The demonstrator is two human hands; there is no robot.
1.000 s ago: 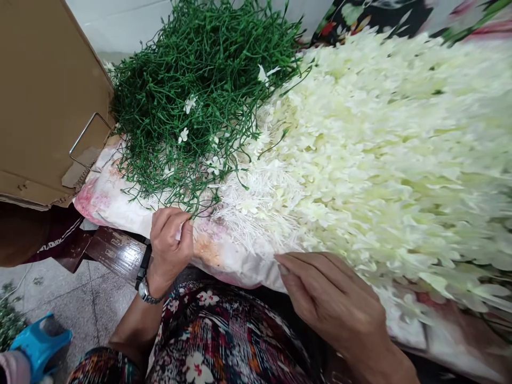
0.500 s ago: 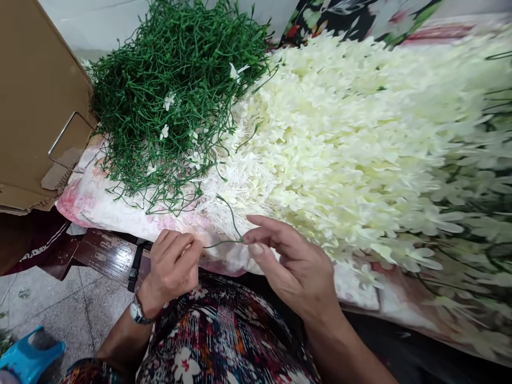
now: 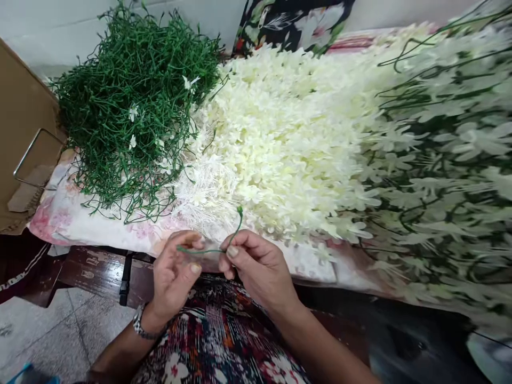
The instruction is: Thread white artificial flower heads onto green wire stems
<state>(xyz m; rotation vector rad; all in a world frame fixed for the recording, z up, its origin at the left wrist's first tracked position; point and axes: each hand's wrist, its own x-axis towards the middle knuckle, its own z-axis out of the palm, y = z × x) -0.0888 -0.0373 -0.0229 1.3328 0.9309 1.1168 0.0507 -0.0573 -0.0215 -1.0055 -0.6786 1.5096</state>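
Observation:
Between thumb and fingertips, my right hand [image 3: 260,272] pinches a thin green artificial flower stem [image 3: 206,251]. One end of the stem rises to a small green bud-like tip; the other reaches left across the fingers of my left hand [image 3: 172,277]. That hand is open, thumb apart from the fingers, and a watch [image 3: 143,324] is on its wrist. Beyond the hands lie a tangled heap of green stems [image 3: 132,90], a small bunch of white thread-like stamens [image 3: 204,186] and a wide spread of cream-white artificial petals [image 3: 296,138].
Patterned cloth [image 3: 100,226] covers the work surface. A cardboard box [image 3: 24,128] with a wire handle stands at the left. Finished-looking white flowers on green stems [image 3: 452,170] are piled at the right. A black floral bag [image 3: 292,26] rests against the wall.
My left hand has opened and let go of the stem's end. The right hand still pinches the stem, whose upper part is now more upright. The view has shifted right.

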